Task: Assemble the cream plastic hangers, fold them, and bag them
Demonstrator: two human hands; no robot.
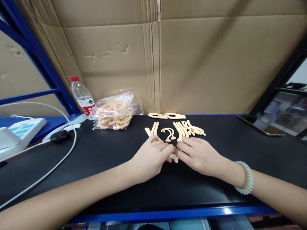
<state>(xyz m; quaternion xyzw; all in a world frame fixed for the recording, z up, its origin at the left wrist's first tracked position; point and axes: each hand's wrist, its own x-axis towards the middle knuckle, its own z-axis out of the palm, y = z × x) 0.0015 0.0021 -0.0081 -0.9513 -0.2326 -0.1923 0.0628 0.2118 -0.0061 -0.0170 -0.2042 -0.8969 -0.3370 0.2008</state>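
Observation:
My left hand (152, 157) and my right hand (200, 155) meet low over the black table, their fingers closed around a small cream-coloured piece (174, 157). Most of that piece is hidden by the fingers. Just beyond my left hand lie a few straight strips (155, 128). Two hook-shaped pieces (169, 134) rest between the hands' far sides. Several curved strips (180, 130) lie beyond my right hand, beside a group of small pieces (195, 129). Farther back are two flat pieces with oval openings (175, 115).
Clear plastic bags of similar pieces (115, 111) stand back left, near a red-capped bottle (82, 95). A white cable (72, 140) loops at left, by a white device (21, 134). A phone-like slab (261, 125) lies back right. Cardboard (203, 64) walls the rear.

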